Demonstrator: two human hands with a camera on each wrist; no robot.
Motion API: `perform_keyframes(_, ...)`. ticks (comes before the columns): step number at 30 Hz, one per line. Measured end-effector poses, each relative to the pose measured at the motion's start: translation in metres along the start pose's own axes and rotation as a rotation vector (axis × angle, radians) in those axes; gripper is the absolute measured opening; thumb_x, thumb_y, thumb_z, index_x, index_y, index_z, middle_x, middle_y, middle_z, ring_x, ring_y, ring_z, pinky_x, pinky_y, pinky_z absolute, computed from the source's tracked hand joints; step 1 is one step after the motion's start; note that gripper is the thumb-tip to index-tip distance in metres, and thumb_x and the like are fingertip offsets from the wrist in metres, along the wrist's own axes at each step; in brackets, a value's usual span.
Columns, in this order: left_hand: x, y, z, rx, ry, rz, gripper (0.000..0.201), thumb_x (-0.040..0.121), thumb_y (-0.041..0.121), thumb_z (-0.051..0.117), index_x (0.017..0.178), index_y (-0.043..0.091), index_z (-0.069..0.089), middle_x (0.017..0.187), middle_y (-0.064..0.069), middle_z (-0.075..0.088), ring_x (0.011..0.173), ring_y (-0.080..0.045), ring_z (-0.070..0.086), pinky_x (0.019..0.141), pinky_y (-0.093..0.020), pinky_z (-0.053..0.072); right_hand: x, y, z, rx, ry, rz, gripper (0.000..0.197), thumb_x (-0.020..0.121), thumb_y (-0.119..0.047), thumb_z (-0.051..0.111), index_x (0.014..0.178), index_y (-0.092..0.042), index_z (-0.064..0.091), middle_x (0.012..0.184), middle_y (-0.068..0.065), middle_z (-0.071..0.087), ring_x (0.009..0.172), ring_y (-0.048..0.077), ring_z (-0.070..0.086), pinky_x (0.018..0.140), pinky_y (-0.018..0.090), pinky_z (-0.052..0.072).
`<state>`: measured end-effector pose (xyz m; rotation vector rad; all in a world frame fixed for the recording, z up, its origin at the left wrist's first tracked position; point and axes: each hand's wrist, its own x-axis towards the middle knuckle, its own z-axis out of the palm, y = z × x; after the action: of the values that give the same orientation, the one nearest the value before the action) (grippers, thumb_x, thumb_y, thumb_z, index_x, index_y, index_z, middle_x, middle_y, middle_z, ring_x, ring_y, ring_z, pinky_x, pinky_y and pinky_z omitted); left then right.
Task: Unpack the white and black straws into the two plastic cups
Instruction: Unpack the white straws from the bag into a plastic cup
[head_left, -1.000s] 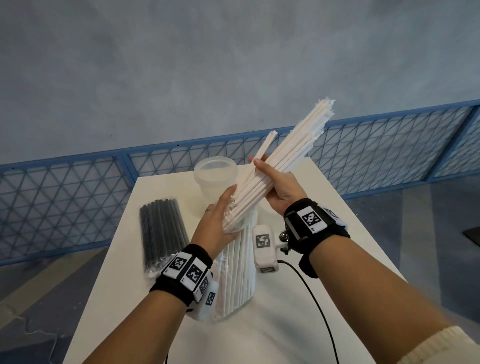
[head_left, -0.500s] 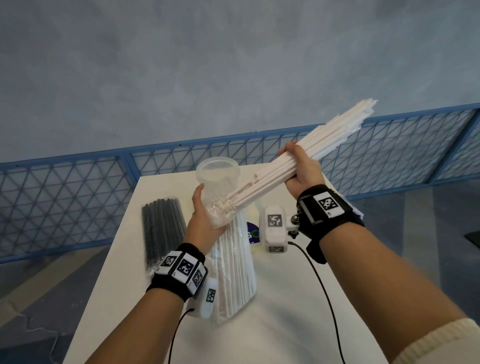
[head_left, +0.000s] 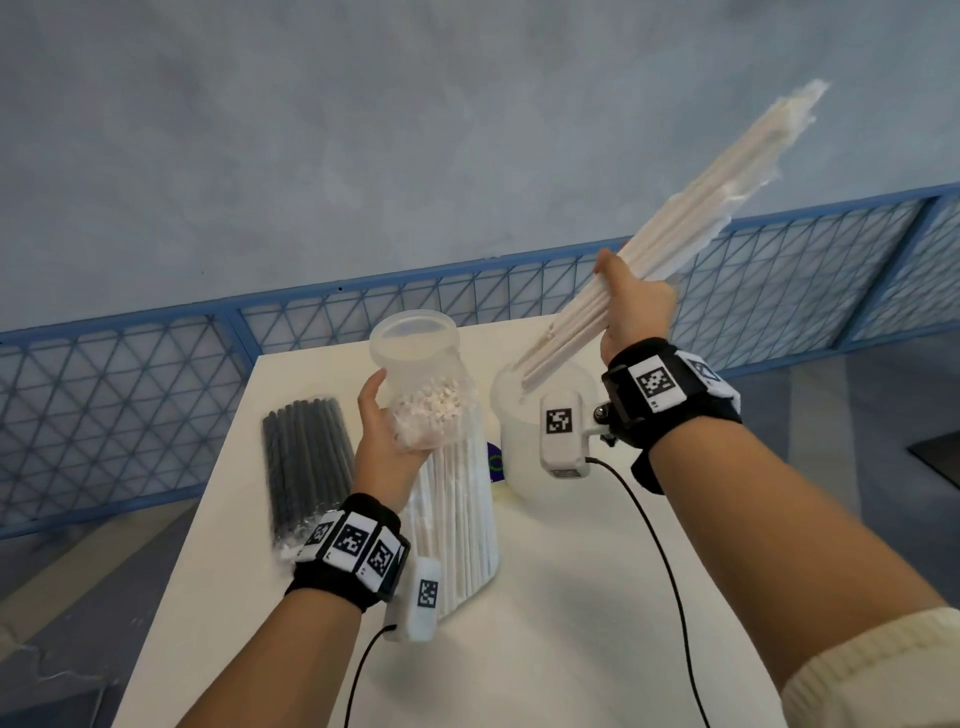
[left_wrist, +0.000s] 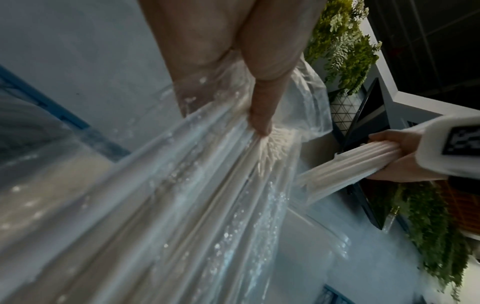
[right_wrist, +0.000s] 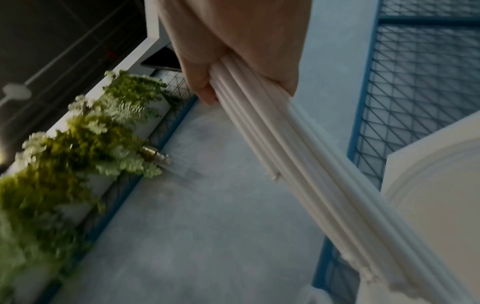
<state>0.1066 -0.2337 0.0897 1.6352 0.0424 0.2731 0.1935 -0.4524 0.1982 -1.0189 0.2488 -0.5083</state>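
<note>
Right hand (head_left: 636, 306) grips a bundle of white paper straws (head_left: 691, 223), tilted above the clear plastic cup (head_left: 519, 447) mid-table. Left hand (head_left: 387, 447) grips the clear plastic straw packet (head_left: 447, 467). Packet of black straws (head_left: 304, 462) lies at the left edge of the white table (head_left: 571, 623).

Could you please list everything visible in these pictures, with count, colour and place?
white straw bundle: one, white, raised in right hand above the right cup
white straw pack: one, white in clear wrap, table centre, top held by left hand
black straw pack: one, black, table left
plastic cups: two, translucent, far side of table
table: one, white
fence: blue, behind table
left hand: grips pack
right hand: grips bundle
</note>
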Motion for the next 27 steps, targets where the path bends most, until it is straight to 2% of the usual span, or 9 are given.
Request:
perform_keyframes(3, -0.004, -0.001, 0.004, -0.010, -0.007, -0.005, 0.094, 0.070, -0.013, 0.071, 0.138, 0.030, 0.022, 0.113, 0.007, 0.058, 0.104, -0.010, 0.059, 0.093, -0.034, 0.050, -0.006, 0.016, -0.007, -0.220, -0.126, -0.040, 0.026, 0.075, -0.009, 0.072, 0.091, -0.018, 0.053, 0.082, -0.001, 0.057, 0.074, 0.012, 0.058, 0.069, 0.028, 0.053)
perform_keyframes(7, -0.007, -0.004, 0.004, 0.035, -0.013, 0.017, 0.095, 0.069, -0.006, 0.076, 0.135, 0.037, 0.024, 0.109, 0.010, 0.061, 0.106, -0.016, 0.061, 0.100, -0.048, 0.046, -0.013, 0.045, -0.021, -0.336, -0.207, -0.054, 0.030, 0.076, -0.010, 0.073, 0.099, -0.011, 0.055, 0.082, -0.003, 0.060, 0.075, 0.010, 0.059, 0.067, 0.021, 0.050)
perform_keyframes(13, -0.010, -0.004, 0.002, 0.047, 0.007, 0.021, 0.097, 0.069, -0.003, 0.077, 0.139, 0.036, 0.022, 0.107, 0.014, 0.061, 0.104, -0.011, 0.062, 0.100, -0.048, 0.046, -0.015, 0.059, -0.025, -0.383, -0.256, -0.050, 0.029, 0.075, -0.005, 0.072, 0.097, -0.012, 0.056, 0.081, -0.008, 0.062, 0.076, 0.006, 0.061, 0.075, 0.022, 0.051)
perform_keyframes(16, -0.012, -0.004, 0.003, 0.041, 0.009, 0.025, 0.097, 0.068, -0.002, 0.077, 0.138, 0.037, 0.022, 0.108, 0.015, 0.061, 0.105, -0.010, 0.061, 0.100, -0.046, 0.046, -0.016, 0.062, -0.023, -0.457, -0.288, -0.088, 0.026, 0.075, -0.004, 0.072, 0.094, -0.013, 0.056, 0.078, -0.008, 0.058, 0.068, -0.001, 0.054, 0.072, 0.016, 0.046)
perform_keyframes(19, -0.012, -0.004, 0.004, 0.032, -0.006, 0.029, 0.096, 0.069, -0.002, 0.077, 0.138, 0.038, 0.023, 0.111, 0.013, 0.061, 0.107, -0.010, 0.061, 0.100, -0.045, 0.047, -0.019, 0.064, -0.024, -0.480, -0.294, -0.097, 0.025, 0.074, -0.006, 0.072, 0.089, -0.019, 0.057, 0.086, -0.003, 0.062, 0.079, 0.005, 0.056, 0.083, 0.026, 0.049)
perform_keyframes(21, -0.013, -0.005, 0.004, 0.025, -0.009, 0.030, 0.096, 0.069, -0.003, 0.077, 0.138, 0.037, 0.023, 0.113, 0.012, 0.061, 0.108, -0.012, 0.061, 0.099, -0.043, 0.047, -0.026, 0.058, -0.023, -0.567, -0.233, -0.247, 0.026, 0.076, -0.011, 0.072, 0.097, -0.016, 0.058, 0.097, -0.001, 0.060, 0.089, 0.009, 0.054, 0.087, 0.018, 0.045)
perform_keyframes(23, -0.014, -0.005, 0.003, 0.012, 0.001, 0.032, 0.096, 0.069, -0.005, 0.076, 0.138, 0.036, 0.024, 0.113, 0.012, 0.060, 0.108, -0.012, 0.061, 0.098, -0.041, 0.048, -0.046, 0.046, -0.017, -0.637, -0.218, -0.506, 0.025, 0.079, -0.014, 0.069, 0.101, -0.014, 0.056, 0.102, -0.002, 0.055, 0.092, 0.008, 0.052, 0.081, 0.005, 0.038)
perform_keyframes(25, -0.017, -0.005, 0.002, -0.008, 0.015, 0.035, 0.096, 0.068, -0.006, 0.076, 0.138, 0.034, 0.025, 0.112, 0.011, 0.060, 0.106, -0.011, 0.063, 0.094, -0.036, 0.049, -0.073, 0.036, -0.010, -0.670, -0.380, -0.570, 0.021, 0.083, -0.016, 0.064, 0.101, -0.017, 0.054, 0.101, -0.003, 0.056, 0.086, 0.007, 0.054, 0.076, 0.007, 0.039)
perform_keyframes(27, -0.020, -0.004, 0.002, -0.013, 0.023, 0.039, 0.097, 0.065, -0.005, 0.078, 0.139, 0.031, 0.026, 0.111, 0.010, 0.061, 0.102, -0.009, 0.065, 0.088, -0.029, 0.051, -0.096, 0.039, -0.007, -0.829, -0.600, -0.434, 0.027, 0.087, -0.027, 0.060, 0.110, -0.016, 0.051, 0.106, 0.000, 0.058, 0.091, 0.011, 0.057, 0.079, 0.019, 0.046)
